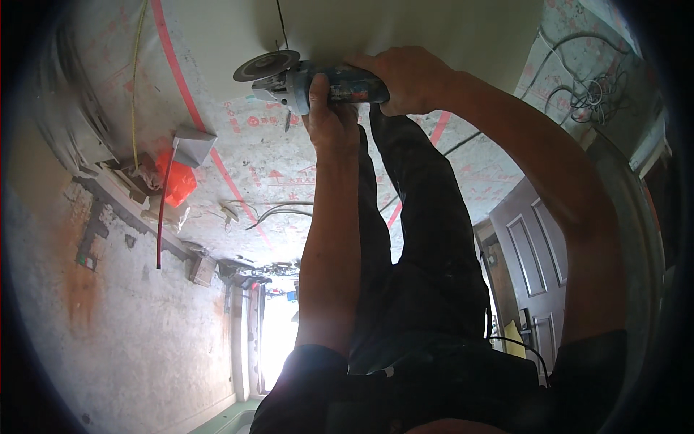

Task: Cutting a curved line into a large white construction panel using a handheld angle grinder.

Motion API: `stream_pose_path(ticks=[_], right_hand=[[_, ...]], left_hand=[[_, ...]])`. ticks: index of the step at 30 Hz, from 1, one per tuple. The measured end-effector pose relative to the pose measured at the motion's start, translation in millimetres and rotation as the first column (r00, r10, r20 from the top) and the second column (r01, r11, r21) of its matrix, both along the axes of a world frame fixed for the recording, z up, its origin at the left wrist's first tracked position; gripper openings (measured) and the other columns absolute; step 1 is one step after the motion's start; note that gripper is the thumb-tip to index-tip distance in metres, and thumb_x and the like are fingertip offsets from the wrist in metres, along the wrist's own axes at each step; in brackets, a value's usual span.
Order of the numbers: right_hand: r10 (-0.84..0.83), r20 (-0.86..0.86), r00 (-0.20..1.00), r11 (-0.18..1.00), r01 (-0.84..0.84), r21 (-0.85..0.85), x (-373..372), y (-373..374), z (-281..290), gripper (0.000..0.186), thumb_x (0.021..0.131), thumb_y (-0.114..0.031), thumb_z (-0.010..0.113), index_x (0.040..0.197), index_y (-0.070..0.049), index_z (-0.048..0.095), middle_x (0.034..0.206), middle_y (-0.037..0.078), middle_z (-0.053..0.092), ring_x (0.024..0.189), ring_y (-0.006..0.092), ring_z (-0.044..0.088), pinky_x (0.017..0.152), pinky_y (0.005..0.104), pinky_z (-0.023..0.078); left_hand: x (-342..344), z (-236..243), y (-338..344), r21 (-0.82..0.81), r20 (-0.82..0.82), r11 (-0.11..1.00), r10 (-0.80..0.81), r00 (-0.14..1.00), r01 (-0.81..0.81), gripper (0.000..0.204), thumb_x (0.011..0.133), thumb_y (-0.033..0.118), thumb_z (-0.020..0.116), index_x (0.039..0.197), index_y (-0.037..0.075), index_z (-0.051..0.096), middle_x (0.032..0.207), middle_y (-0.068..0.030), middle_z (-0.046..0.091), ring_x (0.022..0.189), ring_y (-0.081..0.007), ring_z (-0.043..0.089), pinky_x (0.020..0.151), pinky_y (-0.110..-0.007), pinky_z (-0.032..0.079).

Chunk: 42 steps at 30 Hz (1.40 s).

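Observation:
My left hand (327,119) grips the grey front housing of a dark blue angle grinder (347,85), with its thumb up along the side. My right hand (405,76) is wrapped round the grinder's rear body. The round grey disc (264,64) faces up at the tool's left end, over a pale board (470,36) that lies on the floor. A thin dark line (282,22) runs across the board to the disc. My legs in dark trousers are below the tool.
The floor covering (246,173) has red tape strips. A dustpan (192,147), red bag (179,184) and yellow cord (137,87) lie left, by a stained wall (144,311). Coiled cables (589,94) lie at upper right, a panelled door (526,246) stands right, a bright opening (278,340) behind me.

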State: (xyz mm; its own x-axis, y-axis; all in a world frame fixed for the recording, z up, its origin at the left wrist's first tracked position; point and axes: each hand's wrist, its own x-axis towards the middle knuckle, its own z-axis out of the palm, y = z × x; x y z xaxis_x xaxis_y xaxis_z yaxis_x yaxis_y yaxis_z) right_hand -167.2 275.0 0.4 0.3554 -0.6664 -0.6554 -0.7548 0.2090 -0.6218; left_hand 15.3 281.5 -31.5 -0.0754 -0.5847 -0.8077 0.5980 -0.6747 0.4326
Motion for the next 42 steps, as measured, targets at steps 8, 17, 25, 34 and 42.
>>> stream_pose_path(ticks=[8, 17, 25, 34, 42], right_hand=[[-0.021, 0.031, 0.999, 1.0, 0.021, -0.001, 1, -1, 3, 0.086, 0.063, -0.016, 0.08, 0.141, -0.018, 0.045, 0.096, 0.016, 0.07, 0.089, 0.0343, 0.07, 0.083, 0.0455, 0.054], [-0.012, 0.02, 1.0, 0.999, 0.011, 0.038, -3, -5, 8, 0.086, 0.063, -0.014, 0.079, 0.143, -0.02, 0.046, 0.097, 0.015, 0.07, 0.089, 0.0323, 0.07, 0.083, 0.0443, 0.054], [-0.02, 0.022, 1.0, 0.999, 0.019, 0.037, -3, -5, 7, 0.087, 0.062, -0.014, 0.079, 0.143, -0.018, 0.046, 0.099, 0.015, 0.071, 0.09, 0.032, 0.07, 0.083, 0.043, 0.054], [-0.008, 0.027, 1.0, 0.999, 0.006, 0.051, -4, -9, 11, 0.084, 0.063, -0.015, 0.08, 0.141, -0.017, 0.048, 0.099, 0.014, 0.07, 0.09, 0.0319, 0.07, 0.083, 0.0432, 0.054], [-0.04, 0.038, 0.998, 0.997, 0.038, 0.06, -2, -6, 10, 0.083, 0.063, -0.014, 0.08, 0.14, -0.017, 0.049, 0.098, 0.015, 0.07, 0.093, 0.0324, 0.069, 0.085, 0.0438, 0.054]], left_hand=[[-1, 1, -1, 0.02, 0.067, 1.0, 0.005, 0.998, -0.007, 0.023, 0.097, 0.028, 0.061, 0.108, 0.008, 0.061, 0.097, -0.0064, 0.069, 0.086, -0.0208, 0.067, 0.073, -0.036, 0.055], [-3, 7, -1, 0.033, 0.093, 0.999, -0.004, 0.996, 0.001, 0.025, 0.096, 0.03, 0.063, 0.111, 0.01, 0.061, 0.106, -0.0043, 0.067, 0.097, -0.0179, 0.064, 0.079, -0.035, 0.053], [3, 9, 0, 0.026, 0.064, 0.998, -0.057, 0.996, 0.055, 0.031, 0.096, 0.033, 0.063, 0.118, 0.01, 0.06, 0.11, -0.005, 0.066, 0.101, -0.0189, 0.063, 0.082, -0.035, 0.052], [8, 15, 1, 0.019, 0.207, 0.988, -0.153, 0.966, 0.152, 0.039, 0.096, 0.034, 0.063, 0.125, 0.008, 0.056, 0.121, -0.0061, 0.061, 0.114, -0.0192, 0.056, 0.099, -0.042, 0.043], [10, 13, 0, 0.062, 0.282, 0.992, -0.126, 0.951, 0.113, 0.038, 0.097, 0.035, 0.062, 0.124, 0.009, 0.057, 0.117, -0.0064, 0.063, 0.111, -0.0211, 0.058, 0.093, -0.044, 0.047]])
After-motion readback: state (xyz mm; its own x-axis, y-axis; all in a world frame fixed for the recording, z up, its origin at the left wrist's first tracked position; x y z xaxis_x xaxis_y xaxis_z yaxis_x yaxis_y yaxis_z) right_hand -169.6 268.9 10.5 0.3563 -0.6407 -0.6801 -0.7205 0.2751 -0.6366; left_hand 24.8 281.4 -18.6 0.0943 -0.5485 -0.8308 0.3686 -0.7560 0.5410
